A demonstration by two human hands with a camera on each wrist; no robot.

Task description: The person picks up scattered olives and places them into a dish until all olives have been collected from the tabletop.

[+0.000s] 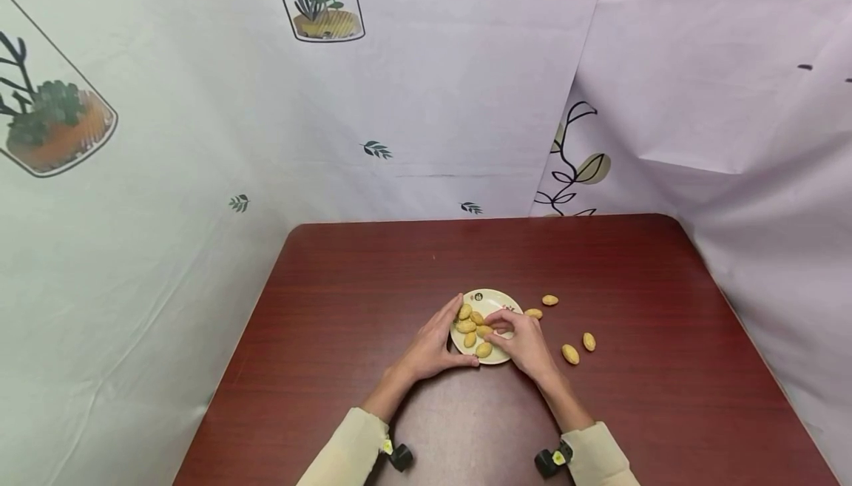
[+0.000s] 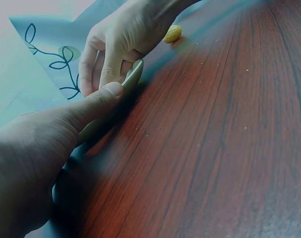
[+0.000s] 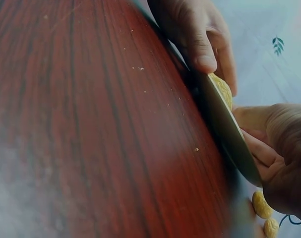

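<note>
A small pale plate [image 1: 501,299] with printed marks near its rim stands on the table and bears several yellow, oval, wrinkled nuts [image 1: 466,326]. My left hand [image 1: 433,349] holds the plate from the left, its thumb [image 2: 103,96] at the near rim and its fingers along the left side. Over the right part of the plate, my right hand [image 1: 522,338] pinches one nut [image 1: 484,331] between thumb and curled fingers. That pinch is hidden behind the hand and plate rim in both wrist views.
To the plate's right lie several loose nuts, one [image 1: 533,314] right by the rim, another [image 1: 549,299] farther back, and two more, including one [image 1: 569,354] nearer me. The dark red wooden table [image 1: 346,271] meets printed white cloth [image 1: 426,101] behind.
</note>
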